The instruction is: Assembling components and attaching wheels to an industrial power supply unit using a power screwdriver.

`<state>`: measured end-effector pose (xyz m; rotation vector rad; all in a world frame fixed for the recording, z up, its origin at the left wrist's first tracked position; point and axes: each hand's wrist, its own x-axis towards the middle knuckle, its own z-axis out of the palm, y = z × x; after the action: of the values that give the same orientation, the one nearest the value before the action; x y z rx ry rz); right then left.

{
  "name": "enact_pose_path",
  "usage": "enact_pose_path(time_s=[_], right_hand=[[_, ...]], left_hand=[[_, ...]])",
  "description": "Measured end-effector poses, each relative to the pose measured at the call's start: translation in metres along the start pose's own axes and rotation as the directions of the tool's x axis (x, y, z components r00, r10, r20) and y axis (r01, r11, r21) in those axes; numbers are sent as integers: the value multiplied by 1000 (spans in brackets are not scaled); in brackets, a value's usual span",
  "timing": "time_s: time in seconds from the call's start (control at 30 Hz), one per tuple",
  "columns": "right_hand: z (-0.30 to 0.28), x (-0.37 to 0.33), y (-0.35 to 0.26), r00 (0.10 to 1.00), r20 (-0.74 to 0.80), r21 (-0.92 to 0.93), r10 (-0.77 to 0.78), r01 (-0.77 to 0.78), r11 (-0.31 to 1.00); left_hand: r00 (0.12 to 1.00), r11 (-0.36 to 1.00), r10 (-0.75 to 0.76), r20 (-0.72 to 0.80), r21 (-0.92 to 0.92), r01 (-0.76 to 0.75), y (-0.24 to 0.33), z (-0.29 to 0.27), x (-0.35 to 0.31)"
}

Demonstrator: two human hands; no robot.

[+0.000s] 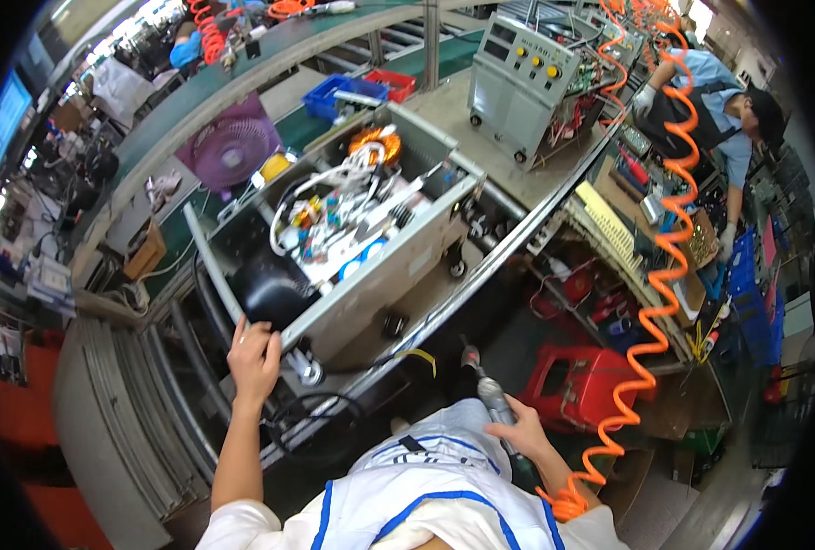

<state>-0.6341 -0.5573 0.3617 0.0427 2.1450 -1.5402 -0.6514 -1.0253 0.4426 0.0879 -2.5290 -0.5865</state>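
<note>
A grey metal machine housing (380, 289) lies with its open side up on the roller line, full of wiring, circuit parts, a copper-coloured coil (375, 145) and a rounded black part (274, 291). My left hand (254, 359) is at its near left corner, fingers curled over the metal edge beside a caster wheel (306, 368). In my right hand (522, 428) is a grey in-line power screwdriver (493, 400), low in front of my apron and apart from the housing. Its bit points away from me. An orange coiled hose (668, 238) runs down near my right forearm.
A finished-looking grey machine (515, 82) with yellow knobs stands farther along the line. Blue (334, 96) and red (393, 84) bins and a purple fan (230, 151) are behind the housing. On the right, a co-worker (714, 101) bends over a parts bench; a red case (581, 385) sits below.
</note>
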Motion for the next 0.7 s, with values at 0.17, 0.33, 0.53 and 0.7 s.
enact_pose_path(time_s=[0.17,0.33,0.53,0.7], right_hand=[[-82,79,-39,983,-107,237,146,-118,964],[-153,214,-41,995,-18,174,96,-92,981],[-209,350,-115,985,159,111,70,-88,990],[-230,426,-136,962,269,16,39,-45,999]], left_hand=[[701,960,-246,669,270,79,23,-42,63],[857,972,-151,494,234,36,62,-5,223],[910,981,-117,398,-94,168,44,153,494],[812,951,-308,496,183,249,-81,360,632]])
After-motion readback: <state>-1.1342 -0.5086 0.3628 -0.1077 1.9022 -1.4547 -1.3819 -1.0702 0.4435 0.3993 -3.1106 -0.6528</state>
